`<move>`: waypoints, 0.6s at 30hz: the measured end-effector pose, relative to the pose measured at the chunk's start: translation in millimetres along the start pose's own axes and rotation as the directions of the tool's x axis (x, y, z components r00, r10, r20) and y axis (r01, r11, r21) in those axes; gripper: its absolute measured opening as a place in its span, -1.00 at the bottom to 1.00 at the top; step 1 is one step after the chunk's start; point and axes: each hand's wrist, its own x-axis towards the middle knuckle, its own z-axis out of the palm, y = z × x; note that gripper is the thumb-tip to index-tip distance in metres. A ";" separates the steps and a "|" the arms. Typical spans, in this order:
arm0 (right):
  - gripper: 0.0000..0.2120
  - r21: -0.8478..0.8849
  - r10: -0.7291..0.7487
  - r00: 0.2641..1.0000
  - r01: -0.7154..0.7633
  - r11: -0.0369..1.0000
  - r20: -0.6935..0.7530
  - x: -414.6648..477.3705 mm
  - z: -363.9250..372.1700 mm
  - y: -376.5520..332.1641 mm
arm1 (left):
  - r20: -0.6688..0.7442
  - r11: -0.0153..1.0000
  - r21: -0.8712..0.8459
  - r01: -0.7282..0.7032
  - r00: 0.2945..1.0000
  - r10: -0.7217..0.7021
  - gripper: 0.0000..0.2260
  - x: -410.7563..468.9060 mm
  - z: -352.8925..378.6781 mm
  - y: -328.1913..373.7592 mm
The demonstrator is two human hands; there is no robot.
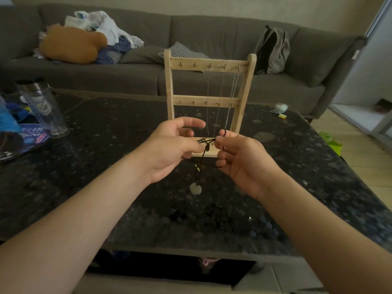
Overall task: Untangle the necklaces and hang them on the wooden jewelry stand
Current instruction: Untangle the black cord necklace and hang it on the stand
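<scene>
Head view: left hand and right hand pinch apparently knotted black cord near stand.

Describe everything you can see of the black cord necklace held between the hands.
The black cord necklace is a thin dark cord, bunched into a crossed tangle between the left hand and right hand, both pinching it. A loop rises above the right hand. Below the tangle hang small shiny beads and a pale pendant, over the dark speckled table, in front of the wooden stand.
</scene>
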 end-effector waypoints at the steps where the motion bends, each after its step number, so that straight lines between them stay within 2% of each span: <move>1: -0.81 0.014 0.011 1.000 -0.011 1.000 -0.002 1.1 -0.1 -0.6 | -0.002 0.996 0.083 -0.023 1.000 0.024 -0.48 -1.0 0.7 0.0; 4: -0.78 0.109 0.047 0.999 -0.046 0.993 -0.001 2.5 -0.1 -0.3 | -0.057 0.941 0.333 -0.062 0.995 0.086 -0.49 -1.4 4.3 -5.8; 7: -0.78 0.196 0.066 0.998 -0.064 0.979 -0.005 2.9 0.1 0.7 | -0.116 0.928 0.372 0.002 0.992 0.044 -0.69 3.6 4.1 -16.5; 9: -0.77 0.237 0.075 0.997 -0.069 0.969 -0.012 2.9 0.4 0.5 | -0.146 0.935 0.349 0.062 0.989 -0.011 -0.83 6.3 3.2 -20.8; 11: -0.69 0.292 0.076 0.997 -0.064 0.954 -0.029 3.3 1.2 0.3 | -0.139 0.950 0.292 0.112 0.987 -0.074 -0.87 6.4 3.2 -20.8; 14: -0.57 0.344 0.048 0.997 -0.023 0.939 -0.066 4.5 1.2 -0.9 | -0.109 0.964 0.187 0.191 0.979 -0.173 -0.82 4.4 3.1 -16.3; 18: -0.68 0.297 -0.019 0.997 0.040 0.954 -0.074 2.7 2.4 -1.0 | -0.095 0.957 0.098 0.274 0.959 -0.265 -0.72 4.1 6.9 -14.0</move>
